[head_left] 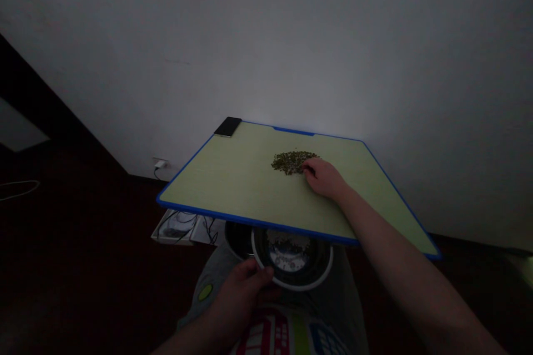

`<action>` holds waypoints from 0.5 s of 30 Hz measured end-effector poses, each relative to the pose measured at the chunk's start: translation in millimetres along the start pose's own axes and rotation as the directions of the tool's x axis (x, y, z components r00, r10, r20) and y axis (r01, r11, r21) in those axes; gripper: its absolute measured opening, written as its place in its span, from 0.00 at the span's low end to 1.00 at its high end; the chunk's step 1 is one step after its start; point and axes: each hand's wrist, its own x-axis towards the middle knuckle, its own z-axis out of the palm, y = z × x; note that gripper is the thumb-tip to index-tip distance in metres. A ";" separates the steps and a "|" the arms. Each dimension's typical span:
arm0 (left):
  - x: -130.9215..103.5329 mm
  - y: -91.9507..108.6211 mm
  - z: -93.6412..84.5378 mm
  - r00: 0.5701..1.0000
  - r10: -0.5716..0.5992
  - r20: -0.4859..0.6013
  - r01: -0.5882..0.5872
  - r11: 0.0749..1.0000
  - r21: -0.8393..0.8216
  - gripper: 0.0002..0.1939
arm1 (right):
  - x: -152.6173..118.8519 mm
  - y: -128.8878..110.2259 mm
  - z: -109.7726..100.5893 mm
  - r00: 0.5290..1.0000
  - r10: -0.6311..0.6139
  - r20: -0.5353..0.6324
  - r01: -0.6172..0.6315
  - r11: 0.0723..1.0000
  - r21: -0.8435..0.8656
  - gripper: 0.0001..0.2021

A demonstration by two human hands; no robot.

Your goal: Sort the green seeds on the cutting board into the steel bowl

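A loose pile of small greenish-brown pieces (287, 162), too small to tell their kind, lies on the pale yellow-green tabletop (233, 177). My right hand (322, 176) is at the pile's right edge, fingers curled together; what they hold, if anything, is hidden. Below the table's near edge, my left hand (249, 284) grips the rim of a round metal bowl (310, 285) at its left side, thumb over the edge. Some small dark pieces and a pale, shiny patch show inside this bowl, over my lap.
A second dark bowl (237, 238) sits just left of the held one, partly under the table. A black phone-like slab (228, 126) lies at the far left corner. Cables and white boxes (177, 226) are below. A white wall (291, 55) stands behind; a plug (160, 164) is in its socket.
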 end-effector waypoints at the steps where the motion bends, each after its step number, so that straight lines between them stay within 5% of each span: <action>1: -0.6 0.5 0.8 1.000 0.000 0.007 0.000 1.000 -0.006 0.14 | 0.1 0.8 0.1 1.000 0.001 -0.003 -0.001 1.000 -0.004 0.09; 15: 1.4 -1.8 -1.4 0.999 0.028 0.046 -0.028 1.000 -0.008 0.12 | 0.7 0.4 1.5 1.000 0.004 -0.008 -0.004 1.000 -0.005 0.08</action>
